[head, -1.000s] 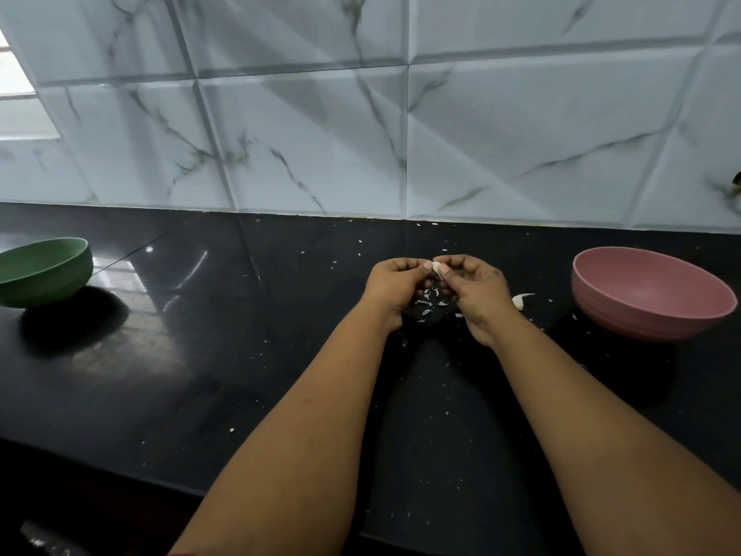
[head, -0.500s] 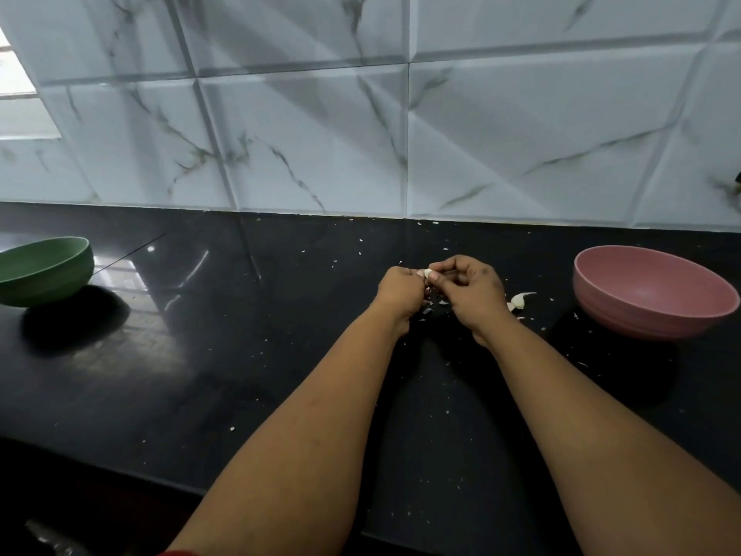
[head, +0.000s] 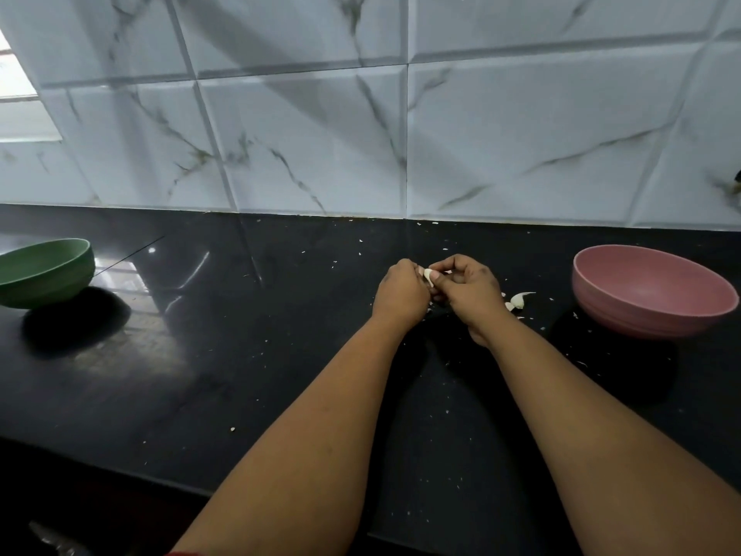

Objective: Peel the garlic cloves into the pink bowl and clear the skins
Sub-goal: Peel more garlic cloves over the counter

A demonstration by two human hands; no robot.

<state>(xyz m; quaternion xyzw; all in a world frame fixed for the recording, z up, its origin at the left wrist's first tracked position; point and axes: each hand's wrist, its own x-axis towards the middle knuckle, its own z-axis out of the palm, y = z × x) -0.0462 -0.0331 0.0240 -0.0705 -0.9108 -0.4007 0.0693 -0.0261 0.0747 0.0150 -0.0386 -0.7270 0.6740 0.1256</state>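
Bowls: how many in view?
2. A green bowl sits at the far left of the black counter; a pink bowl sits at the right, beyond the right hand. No others are visible.
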